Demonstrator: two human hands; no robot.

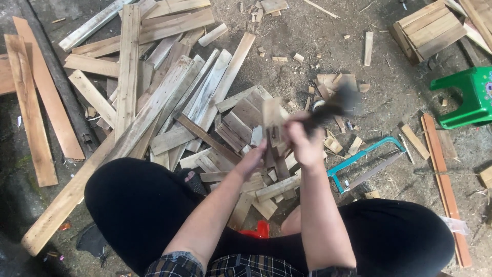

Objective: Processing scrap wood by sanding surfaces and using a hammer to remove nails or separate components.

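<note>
My left hand (254,155) holds a short upright piece of wood (271,123) over a heap of small wooden offcuts (256,182). My right hand (303,141) is shut around the dark handle of a hammer (333,105), whose head is blurred by motion just right of the upright piece. Both forearms reach out between my knees, which are in black trousers.
A large pile of long wooden slats (154,87) lies to the left. A teal-framed hacksaw (366,161) lies on the dirt at right, near a green plastic stool (469,97), a stack of boards (428,28) and a long reddish slat (445,187).
</note>
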